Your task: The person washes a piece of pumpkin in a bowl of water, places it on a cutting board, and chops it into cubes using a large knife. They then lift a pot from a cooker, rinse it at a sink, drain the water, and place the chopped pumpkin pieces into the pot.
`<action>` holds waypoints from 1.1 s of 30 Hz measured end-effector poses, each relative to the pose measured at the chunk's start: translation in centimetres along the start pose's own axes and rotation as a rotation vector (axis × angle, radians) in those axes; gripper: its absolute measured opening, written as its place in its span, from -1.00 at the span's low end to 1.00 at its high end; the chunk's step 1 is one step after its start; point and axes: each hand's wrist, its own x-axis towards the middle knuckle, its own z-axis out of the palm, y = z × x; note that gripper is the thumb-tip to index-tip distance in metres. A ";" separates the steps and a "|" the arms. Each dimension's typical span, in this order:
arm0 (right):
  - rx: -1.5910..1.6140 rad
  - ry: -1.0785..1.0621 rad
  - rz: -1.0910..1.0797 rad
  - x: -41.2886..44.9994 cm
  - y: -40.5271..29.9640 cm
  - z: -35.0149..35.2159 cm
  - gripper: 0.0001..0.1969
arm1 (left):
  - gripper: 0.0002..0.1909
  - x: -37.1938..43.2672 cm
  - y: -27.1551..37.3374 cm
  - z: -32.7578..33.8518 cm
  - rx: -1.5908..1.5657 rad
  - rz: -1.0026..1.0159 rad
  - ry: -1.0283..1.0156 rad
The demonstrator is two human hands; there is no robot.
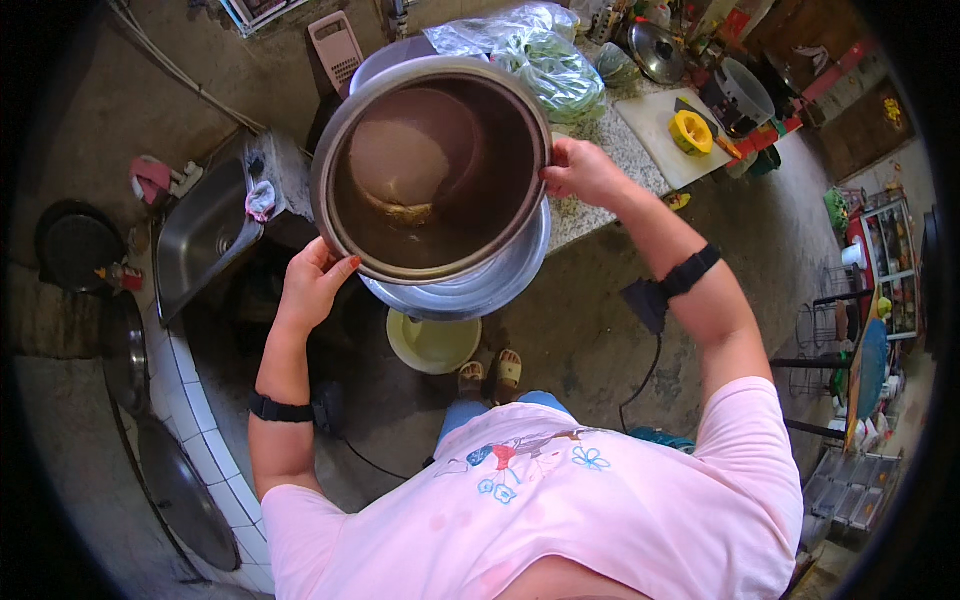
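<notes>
A large metal pot (480, 202) is held up in front of me, its round mouth facing my view. At its lower left rim is my left hand (315, 281), fingers and thumb closed on the edge. The right side of the rim is gripped by my right hand (581, 174). Inside the pot a little brownish liquid shows near the bottom. Partly hidden beneath it is a wide silver metal basin (480, 292). Lower down, a pale yellowish bucket (433, 346) holding liquid stands near my feet.
Left is a metal sink (202, 232). On the granite counter (592, 221) are a plastic bag of green vegetables (551, 79) and a white cutting board (637, 124) with a cut yellow squash (691, 133) and a knife. Round metal lids (187, 491) lean beside white tiles. A rack (855, 480) stands right.
</notes>
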 end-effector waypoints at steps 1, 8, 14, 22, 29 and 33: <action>0.037 0.018 0.013 0.0 0.0 0.7 -0.91 | -0.80 0.0 0.5 -0.1 0.002 0.001 -0.001; 0.295 -0.063 0.186 2.1 3.8 5.9 -0.84 | -0.83 1.6 4.9 -2.6 0.322 0.006 -0.044; 0.523 -0.253 0.433 2.4 6.3 8.6 -0.81 | -0.82 4.1 10.9 -2.8 0.578 0.010 -0.204; 0.752 -0.085 0.394 2.9 7.3 9.4 -0.75 | -0.78 0.3 9.6 -1.2 0.899 0.366 -0.174; 0.744 0.060 -0.115 3.7 11.0 9.9 -0.76 | -0.83 -3.2 7.1 0.3 1.044 0.574 -0.083; 0.331 0.195 -0.285 2.4 6.4 8.8 -0.82 | -0.83 -4.8 7.7 -0.6 1.089 0.626 -0.073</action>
